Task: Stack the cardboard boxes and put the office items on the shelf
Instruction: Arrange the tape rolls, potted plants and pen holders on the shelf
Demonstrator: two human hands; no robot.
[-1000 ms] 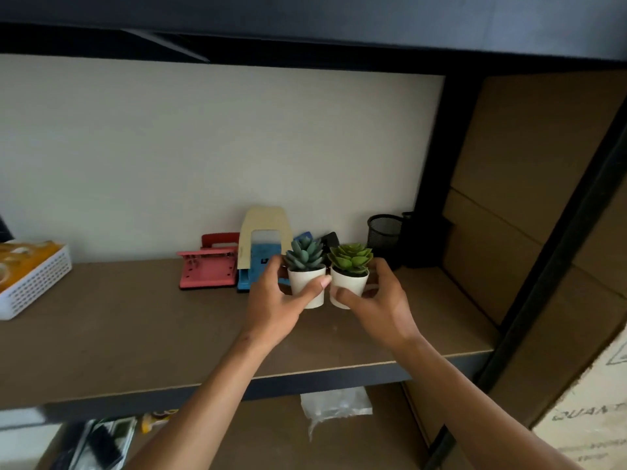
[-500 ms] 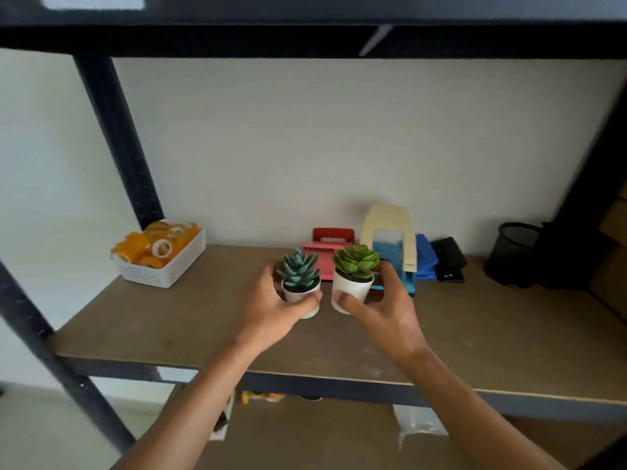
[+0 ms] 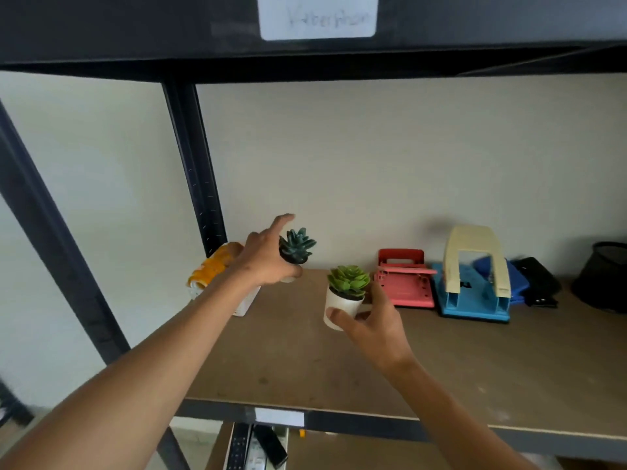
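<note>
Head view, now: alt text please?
Left hand grips a blue-green succulent pot, right hand a bright green succulent in a white pot, over a brown shelf board holding red and blue-cream hole punches.

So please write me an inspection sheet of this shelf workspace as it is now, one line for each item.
Surface: brown shelf board, with bare areas at the front.
Job's things: blue-green succulent pot held by the left hand; green succulent pot held by the right hand. Whether either pot touches the board cannot be told.
Clutter: white basket of orange rolls at left; red hole punch; cream and blue hole punch; blue and black items behind it; black mesh cup at right.
Grippers: both hands' fingers curl round their pots.
Cables: nothing seen.
Surroundings: black shelf frame, pale wall, white label above, its writing unreadable.
</note>
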